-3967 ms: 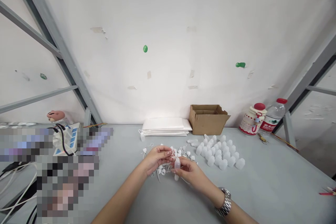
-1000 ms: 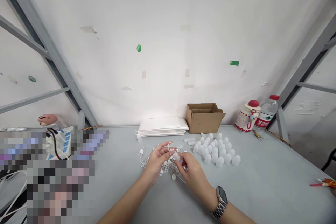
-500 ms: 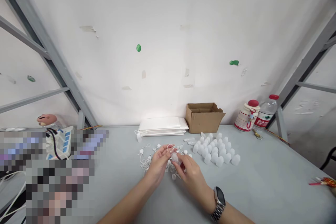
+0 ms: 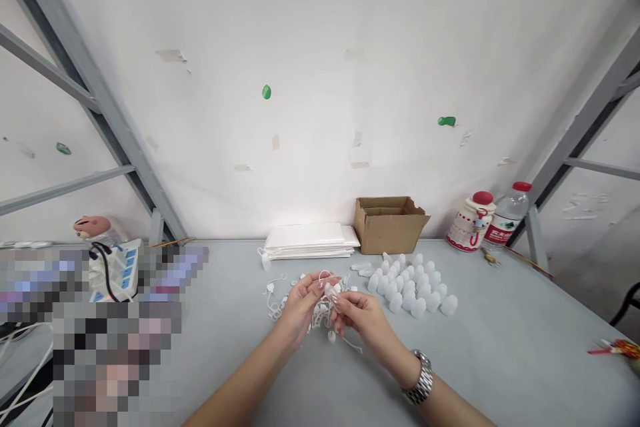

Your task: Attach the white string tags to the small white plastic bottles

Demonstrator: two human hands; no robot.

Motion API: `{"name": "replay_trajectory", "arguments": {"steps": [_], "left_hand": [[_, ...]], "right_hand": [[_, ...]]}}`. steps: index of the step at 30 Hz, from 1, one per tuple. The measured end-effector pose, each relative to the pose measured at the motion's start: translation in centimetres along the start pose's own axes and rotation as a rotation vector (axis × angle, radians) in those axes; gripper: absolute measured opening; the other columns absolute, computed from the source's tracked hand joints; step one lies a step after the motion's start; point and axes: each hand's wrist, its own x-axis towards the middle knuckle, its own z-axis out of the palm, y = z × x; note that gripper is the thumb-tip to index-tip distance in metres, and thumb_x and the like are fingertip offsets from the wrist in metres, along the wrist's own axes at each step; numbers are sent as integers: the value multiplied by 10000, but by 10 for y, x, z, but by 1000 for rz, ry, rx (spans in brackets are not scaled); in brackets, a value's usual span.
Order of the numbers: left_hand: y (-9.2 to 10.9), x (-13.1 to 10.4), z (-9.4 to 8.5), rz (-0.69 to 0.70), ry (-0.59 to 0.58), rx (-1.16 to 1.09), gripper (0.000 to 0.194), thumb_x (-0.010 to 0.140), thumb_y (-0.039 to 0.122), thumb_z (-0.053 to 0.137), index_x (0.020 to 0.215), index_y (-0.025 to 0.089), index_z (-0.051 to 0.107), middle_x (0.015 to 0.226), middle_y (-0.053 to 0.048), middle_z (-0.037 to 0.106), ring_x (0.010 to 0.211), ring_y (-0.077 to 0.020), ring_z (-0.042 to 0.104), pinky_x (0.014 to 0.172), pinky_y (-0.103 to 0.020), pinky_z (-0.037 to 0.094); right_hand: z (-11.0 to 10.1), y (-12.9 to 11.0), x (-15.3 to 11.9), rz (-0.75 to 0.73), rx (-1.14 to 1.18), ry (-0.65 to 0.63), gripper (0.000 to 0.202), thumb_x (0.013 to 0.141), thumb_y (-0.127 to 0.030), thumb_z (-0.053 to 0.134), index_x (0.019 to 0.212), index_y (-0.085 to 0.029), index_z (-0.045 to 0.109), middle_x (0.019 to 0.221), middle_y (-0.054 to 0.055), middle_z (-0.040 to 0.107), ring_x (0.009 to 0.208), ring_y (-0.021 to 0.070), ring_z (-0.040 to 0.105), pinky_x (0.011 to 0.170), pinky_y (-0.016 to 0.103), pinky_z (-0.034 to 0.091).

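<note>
Both my hands meet over the grey table, closed around one small translucent plastic piece (image 4: 331, 291). A thin white cord loops up from its top. With thumb and fingers, my left hand (image 4: 301, 305) grips the upper end and the cord. My right hand (image 4: 364, 315) pinches the lower end between thumb and fingertips. Below that hand a loose white cord end (image 4: 353, 346) sticks out. Under and around my hands lies a heap of white cords with small white caps (image 4: 320, 315), partly hidden by them. To the right stand several frosted bulb-shaped pieces (image 4: 410, 287).
At the wall lie stacked white flat packets (image 4: 307, 243), beside an open cardboard box (image 4: 393, 230). A decorated flask (image 4: 470, 221) and a red-capped water bottle (image 4: 510, 217) stand at the back right. A power strip (image 4: 117, 270) with cables is on the left, near a blurred area.
My right hand has turned, so the watch face has rotated out of sight. Its fingers have shifted on the plastic piece, and a cord end now shows below them. My left hand stays nearly in place.
</note>
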Motion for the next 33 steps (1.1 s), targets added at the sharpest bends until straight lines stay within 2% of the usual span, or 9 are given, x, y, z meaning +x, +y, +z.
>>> {"name": "replay_trajectory", "arguments": {"steps": [5, 8, 12, 16, 20, 22, 25, 30, 33], "left_hand": [[1, -1, -1, -5, 25, 17, 322, 659, 327, 711, 909, 152, 607, 916, -104, 691, 842, -206, 613, 766, -308, 419], [3, -1, 0, -17, 37, 29, 345, 643, 334, 721, 908, 140, 614, 930, -115, 690, 862, -215, 615, 804, -321, 411], [4, -1, 1, -36, 84, 26, 366, 611, 300, 746, 913, 141, 613, 975, -120, 684, 932, -225, 606, 894, -348, 375], [0, -1, 1, -40, 113, 2, 350, 598, 274, 756, 888, 141, 613, 956, -113, 690, 950, -224, 600, 921, -353, 362], [-7, 0, 3, -13, 91, -47, 275, 615, 260, 747, 835, 145, 629, 932, -88, 687, 985, -221, 581, 915, -329, 366], [-9, 0, 4, -7, 77, -58, 254, 614, 263, 747, 810, 150, 631, 924, -79, 685, 983, -221, 577, 900, -322, 372], [-8, 0, 4, 6, 78, -36, 264, 613, 268, 748, 812, 150, 621, 921, -81, 686, 966, -214, 580, 881, -315, 375], [-3, 1, -1, 64, 139, 31, 383, 631, 265, 737, 966, 165, 579, 886, -82, 700, 933, -202, 594, 861, -307, 374], [-2, 2, -2, 43, 117, 17, 387, 668, 277, 709, 1007, 164, 560, 870, -76, 696, 862, -176, 602, 825, -293, 388]], "right_hand": [[2, -2, -3, -66, -126, 33, 372, 651, -496, 665, 727, -132, 652, 577, 1, 608, 500, 113, 541, 511, 244, 447], [2, 1, -5, -165, -315, 151, 354, 686, -484, 640, 787, -145, 651, 577, -5, 601, 526, 126, 538, 521, 248, 444], [-3, 11, -8, -457, -710, 314, 281, 782, -419, 567, 869, -159, 630, 672, 25, 623, 578, 139, 539, 556, 260, 455], [-8, 19, -8, -804, -1035, 337, 212, 862, -306, 478, 981, -169, 586, 688, 40, 605, 608, 157, 534, 573, 290, 471], [-9, 21, -6, -976, -1189, 349, 214, 879, -220, 442, 1057, -169, 549, 754, 74, 618, 687, 182, 558, 607, 315, 489], [-9, 21, -6, -988, -1204, 348, 224, 880, -207, 434, 1073, -172, 542, 780, 81, 626, 717, 189, 568, 629, 325, 494], [-8, 21, -5, -930, -1164, 341, 222, 879, -226, 441, 1073, -187, 541, 770, 72, 627, 703, 187, 569, 629, 329, 493], [-6, 21, -4, -754, -1011, 327, 228, 857, -290, 485, 1059, -209, 554, 754, 50, 622, 635, 167, 564, 592, 314, 493], [-5, 21, -5, -731, -983, 315, 215, 856, -274, 486, 1046, -207, 558, 773, 53, 630, 627, 163, 569, 588, 310, 495]]}}
